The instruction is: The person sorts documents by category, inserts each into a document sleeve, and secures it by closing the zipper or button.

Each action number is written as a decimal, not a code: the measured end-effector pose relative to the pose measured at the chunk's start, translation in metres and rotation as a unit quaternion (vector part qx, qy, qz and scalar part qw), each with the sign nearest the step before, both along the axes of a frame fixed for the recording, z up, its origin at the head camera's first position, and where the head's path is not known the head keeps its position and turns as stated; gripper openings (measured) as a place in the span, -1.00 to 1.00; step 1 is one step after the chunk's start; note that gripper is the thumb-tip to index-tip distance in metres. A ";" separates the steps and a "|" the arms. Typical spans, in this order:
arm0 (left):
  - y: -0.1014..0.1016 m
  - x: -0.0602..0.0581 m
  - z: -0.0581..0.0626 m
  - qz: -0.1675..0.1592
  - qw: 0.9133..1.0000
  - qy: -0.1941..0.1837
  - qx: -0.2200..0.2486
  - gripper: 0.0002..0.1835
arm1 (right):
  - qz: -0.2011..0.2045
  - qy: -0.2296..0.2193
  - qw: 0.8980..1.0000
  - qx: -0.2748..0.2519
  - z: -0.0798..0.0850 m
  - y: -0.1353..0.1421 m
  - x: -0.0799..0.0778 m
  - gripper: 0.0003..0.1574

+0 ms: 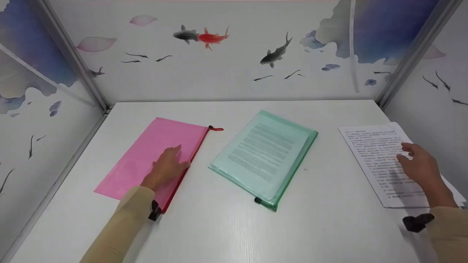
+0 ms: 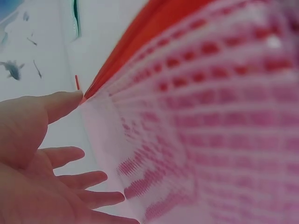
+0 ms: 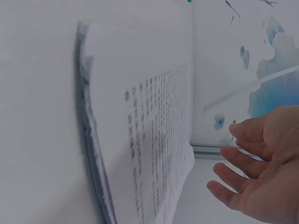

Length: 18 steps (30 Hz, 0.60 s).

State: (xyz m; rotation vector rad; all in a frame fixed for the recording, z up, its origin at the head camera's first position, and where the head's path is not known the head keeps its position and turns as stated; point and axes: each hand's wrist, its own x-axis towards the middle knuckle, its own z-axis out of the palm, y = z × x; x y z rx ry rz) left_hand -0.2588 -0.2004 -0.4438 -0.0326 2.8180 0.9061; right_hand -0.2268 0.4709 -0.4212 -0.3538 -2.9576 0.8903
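Observation:
My left hand (image 1: 169, 165) is over a pink zip folder (image 1: 146, 157), its fingers spread. In the left wrist view, the thumb tip of that hand (image 2: 28, 154) is right at the red zipper edge (image 2: 140, 37), and the fingertips overlap the mesh surface. My right hand (image 1: 420, 164) hovers above a stack of printed paper (image 1: 369, 157) on the right side, fingers loosely bent and holding nothing. The right wrist view has this hand (image 3: 266, 168) beside the stack (image 3: 140, 140), whose edge shows several sheets.
Between the hands, a green zip folder (image 1: 263, 157) with a printed sheet inside lies on the white table (image 1: 226, 226). A red zipper pull (image 1: 216, 129) sticks out from the pink folder's far corner. Panels printed with fish (image 1: 276, 53) enclose the back and sides.

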 end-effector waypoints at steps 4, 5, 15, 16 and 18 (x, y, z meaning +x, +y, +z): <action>0.001 -0.001 0.001 -0.005 1.000 -0.002 -0.024 -0.17 | -0.031 -0.025 0.999 0.012 -0.006 0.014 0.002 -0.21; 0.001 -0.001 0.002 -0.004 1.000 -0.006 -0.029 -0.16 | -0.037 -0.031 0.999 0.014 -0.008 0.017 0.002 -0.19; 0.006 -0.006 0.003 -0.022 0.994 0.003 -0.106 -0.29 | -0.056 -0.068 0.996 0.016 -0.018 0.040 0.006 -0.12; 0.006 -0.006 0.004 -0.022 0.994 0.002 -0.103 -0.31 | -0.062 -0.074 0.995 0.014 -0.018 0.042 0.006 -0.13; 0.008 -0.006 0.005 -0.015 0.996 -0.004 -0.088 -0.32 | -0.077 -0.087 0.993 0.011 -0.019 0.045 0.006 -0.13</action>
